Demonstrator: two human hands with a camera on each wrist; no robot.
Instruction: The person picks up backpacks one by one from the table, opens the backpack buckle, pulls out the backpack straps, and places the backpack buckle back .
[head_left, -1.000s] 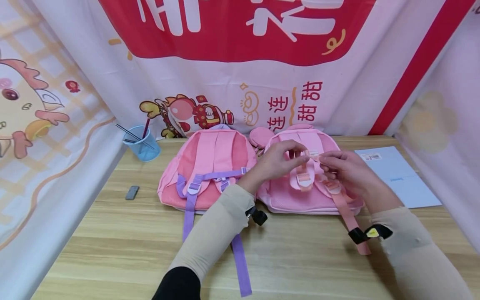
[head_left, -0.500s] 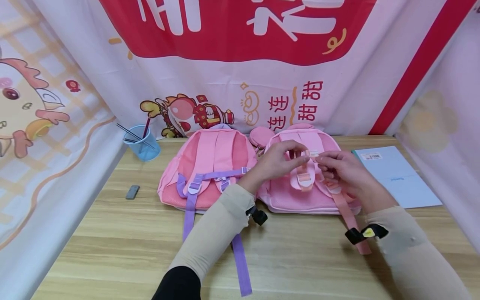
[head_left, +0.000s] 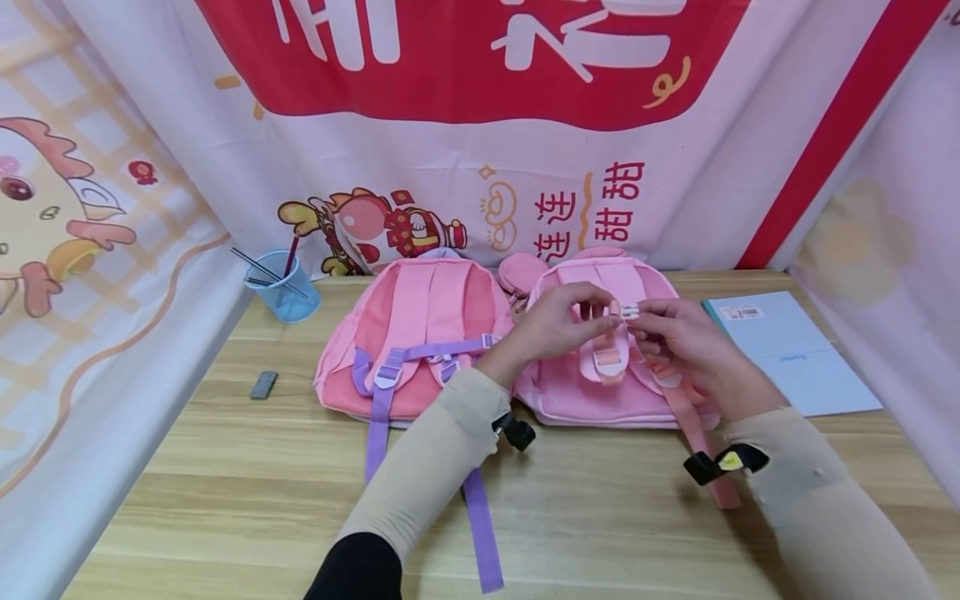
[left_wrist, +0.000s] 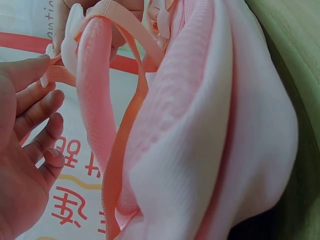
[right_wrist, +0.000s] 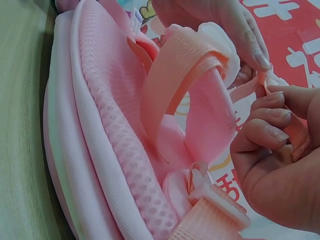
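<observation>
Over the right-hand pink backpack (head_left: 555, 398), my two hands meet at a small white buckle (head_left: 629, 311) on orange webbing. My left hand (head_left: 558, 321) pinches the webbing at the buckle's left side between thumb and forefinger; its other fingers are loosely bent in the left wrist view. From the right, my right hand (head_left: 686, 337) pinches the buckle's other side, and an orange strap (right_wrist: 298, 137) runs out under its curled fingers. Below them hangs a padded shoulder strap (right_wrist: 212, 117) with a white adjuster (head_left: 609, 362). The fingers partly hide the buckle.
A second pink backpack (head_left: 408, 296) with purple straps (head_left: 483, 533) lies to the left. Behind the bags is a round pink pouch (head_left: 522, 273). A blue pen cup (head_left: 294, 304) and small grey block (head_left: 264, 385) are at left, a light blue notebook (head_left: 806, 358) at right.
My right hand and forearm have shifted slightly left, and more of the white buckle shows between the fingertips. The left hand has stayed in place, still pinching the webbing.
</observation>
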